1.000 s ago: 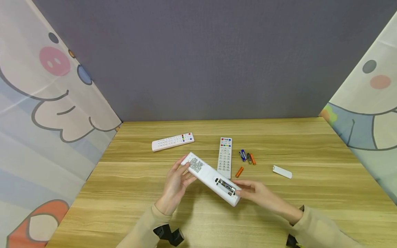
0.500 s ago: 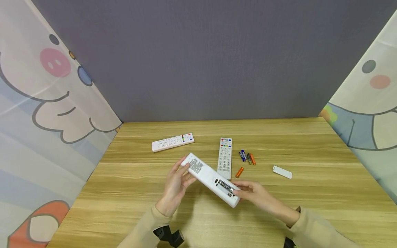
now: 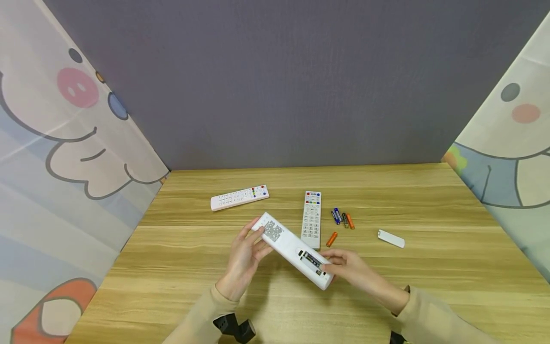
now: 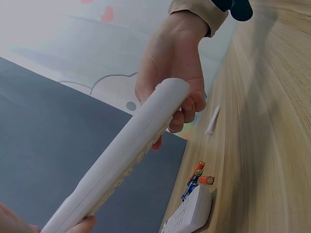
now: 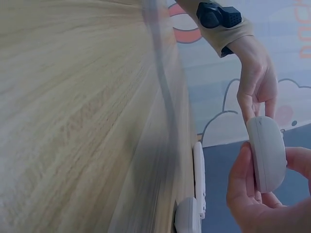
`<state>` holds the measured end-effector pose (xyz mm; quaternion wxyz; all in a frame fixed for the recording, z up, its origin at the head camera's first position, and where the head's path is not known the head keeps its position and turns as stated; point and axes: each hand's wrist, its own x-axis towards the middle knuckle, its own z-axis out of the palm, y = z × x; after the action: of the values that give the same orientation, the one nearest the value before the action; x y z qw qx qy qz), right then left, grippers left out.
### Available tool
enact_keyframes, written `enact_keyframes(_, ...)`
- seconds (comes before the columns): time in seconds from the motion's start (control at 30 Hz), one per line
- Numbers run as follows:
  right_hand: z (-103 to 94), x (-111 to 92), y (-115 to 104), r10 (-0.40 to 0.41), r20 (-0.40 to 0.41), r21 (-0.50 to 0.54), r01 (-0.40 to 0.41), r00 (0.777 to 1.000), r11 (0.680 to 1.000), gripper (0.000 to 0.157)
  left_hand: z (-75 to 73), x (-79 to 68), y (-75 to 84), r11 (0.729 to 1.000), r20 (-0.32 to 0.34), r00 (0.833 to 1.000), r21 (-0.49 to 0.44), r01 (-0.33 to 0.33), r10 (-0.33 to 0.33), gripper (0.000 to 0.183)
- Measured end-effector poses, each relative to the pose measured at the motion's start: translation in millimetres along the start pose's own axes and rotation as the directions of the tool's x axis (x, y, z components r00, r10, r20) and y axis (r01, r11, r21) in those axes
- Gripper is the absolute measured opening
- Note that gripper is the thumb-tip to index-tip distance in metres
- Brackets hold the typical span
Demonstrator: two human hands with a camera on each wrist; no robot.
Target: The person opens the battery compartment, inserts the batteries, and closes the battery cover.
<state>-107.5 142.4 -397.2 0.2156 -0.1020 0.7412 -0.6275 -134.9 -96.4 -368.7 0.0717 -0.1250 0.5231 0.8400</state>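
Note:
A white remote control (image 3: 289, 247) is held back side up above the table, slanting down toward the right. Its battery compartment is uncovered, and a dark battery (image 3: 311, 258) lies in it. My left hand (image 3: 241, 258) grips the upper left end, thumb on the back and fingers underneath. At the lower right end my right hand (image 3: 350, 268) holds the remote, its thumb at the near end of the battery. The left wrist view shows the right hand's fingers (image 4: 177, 121) curled under the button side. In the right wrist view, the remote's end (image 5: 268, 155) sits between thumb and fingers.
Two more white remotes lie button side up, one at the left back (image 3: 239, 197) and one at the centre (image 3: 311, 217). Beside the latter are an orange battery (image 3: 332, 239) and a cluster of several batteries (image 3: 345, 220). A white battery cover (image 3: 391, 238) lies farther right on the wooden table (image 3: 451, 215).
My right hand and forearm have shifted slightly left, with the thumb sliding over the near end of the battery compartment. The left hand and the held remote have barely moved.

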Motion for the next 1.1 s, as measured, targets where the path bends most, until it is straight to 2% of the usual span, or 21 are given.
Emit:
enact_keyframes(0.2,1.7,1,1,0.01,0.016,0.056,-0.011,1.0,0.998,0.048,-0.6,0.1,-0.8,1.0,-0.001,1.0,0.003,0.002,-0.002,0.045)
enact_keyframes(0.4,3.2,2,3,0.021,0.017,0.064,-0.022,1.0,0.998,0.049,-3.1,0.7,-2.3,1.0,0.003,1.0,-0.003,0.005,-0.005,0.046)
enact_keyframes(0.77,-3.4,4,2,-0.017,0.073,-0.034,0.02,0.997,0.999,0.051,-6.8,1.8,-3.4,1.0,-0.002,1.0,-0.008,0.012,-0.012,0.046)
enact_keyframes(0.93,-9.4,6,2,-0.059,0.102,-0.101,0.07,0.993,0.992,0.044,-8.6,3.0,-3.8,1.0,-0.001,1.0,-0.003,0.015,-0.015,0.047)
enact_keyframes(1.1,-21.3,12,5,-0.103,0.166,-0.15,0.128,0.981,0.98,0.035,-10.5,2.9,-4.1,1.0,-0.003,1.0,-0.01,0.016,-0.016,0.046)
